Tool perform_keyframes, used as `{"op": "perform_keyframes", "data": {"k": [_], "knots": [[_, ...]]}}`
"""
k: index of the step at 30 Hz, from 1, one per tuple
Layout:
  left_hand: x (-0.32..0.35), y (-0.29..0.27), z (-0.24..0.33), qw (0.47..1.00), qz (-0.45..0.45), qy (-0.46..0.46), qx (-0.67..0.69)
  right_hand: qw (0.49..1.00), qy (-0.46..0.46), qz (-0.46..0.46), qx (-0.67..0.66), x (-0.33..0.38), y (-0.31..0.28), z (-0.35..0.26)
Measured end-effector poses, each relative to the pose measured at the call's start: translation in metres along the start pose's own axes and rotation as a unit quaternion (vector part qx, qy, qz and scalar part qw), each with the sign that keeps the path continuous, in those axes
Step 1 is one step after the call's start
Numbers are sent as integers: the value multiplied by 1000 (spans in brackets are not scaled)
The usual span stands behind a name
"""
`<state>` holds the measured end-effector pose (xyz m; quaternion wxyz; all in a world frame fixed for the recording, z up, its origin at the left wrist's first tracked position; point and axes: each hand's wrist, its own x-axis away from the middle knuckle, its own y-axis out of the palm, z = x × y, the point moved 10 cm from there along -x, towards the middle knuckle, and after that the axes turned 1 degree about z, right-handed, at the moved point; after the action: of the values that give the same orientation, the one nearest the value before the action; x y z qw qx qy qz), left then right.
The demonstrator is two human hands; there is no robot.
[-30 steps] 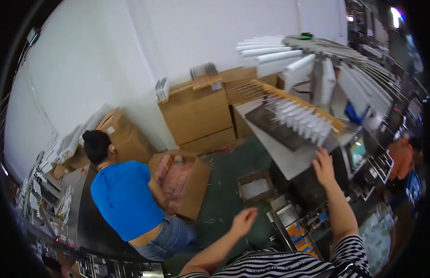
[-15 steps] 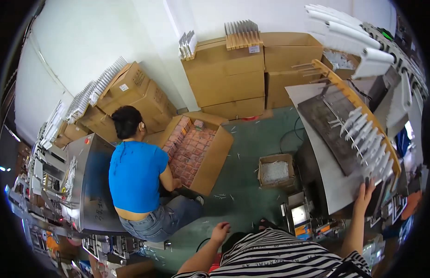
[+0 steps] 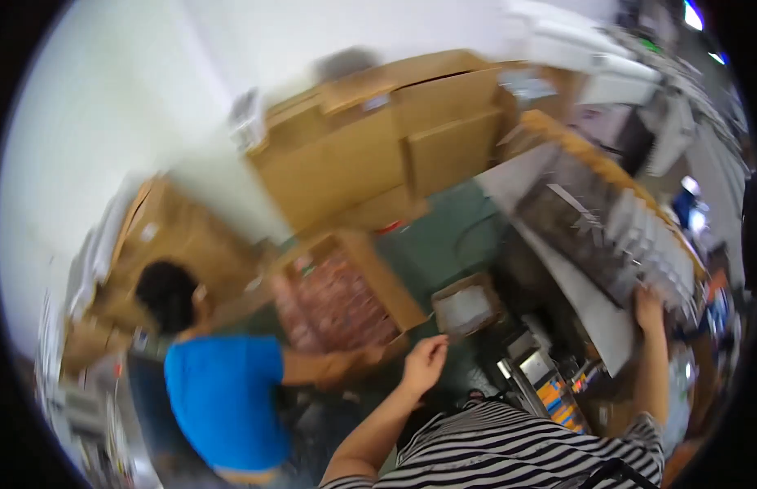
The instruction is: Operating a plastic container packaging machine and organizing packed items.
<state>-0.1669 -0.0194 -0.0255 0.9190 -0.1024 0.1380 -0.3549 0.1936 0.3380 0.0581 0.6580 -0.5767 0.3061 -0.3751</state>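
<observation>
Apparently, the wooden-edged rack (image 3: pixel 594 159) has white pieces (image 3: pixel 649 244) only on near part; left hand (image 3: pixel 425 363) curls inward, right hand (image 3: pixel 649 308), spread or pinching, I cannot tell.

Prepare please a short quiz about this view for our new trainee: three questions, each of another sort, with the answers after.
1. True or false: the co-worker's top is striped.

2. Which of these is nearest to the person's right hand?
A) the small box on the floor
B) the wooden rack with white pieces
C) the tall cartons by the wall

3. Fill in the colour: the large open carton holds many ____ packs.

Key:
1. False; it is plain blue.
2. B; the hand is at the rack's near end, but blur hides whether it grips anything.
3. Reddish.
</observation>
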Motion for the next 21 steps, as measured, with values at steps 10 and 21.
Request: {"op": "perform_keyframes", "data": {"k": [10, 21], "knots": [[-95, 42, 144, 974, -68, 205, 67, 962, 67, 240, -111, 3, -43, 2], [-117, 120, 244, 887, -76, 389, -236, 969, 4, 229, -92, 39, -94, -40]]}}
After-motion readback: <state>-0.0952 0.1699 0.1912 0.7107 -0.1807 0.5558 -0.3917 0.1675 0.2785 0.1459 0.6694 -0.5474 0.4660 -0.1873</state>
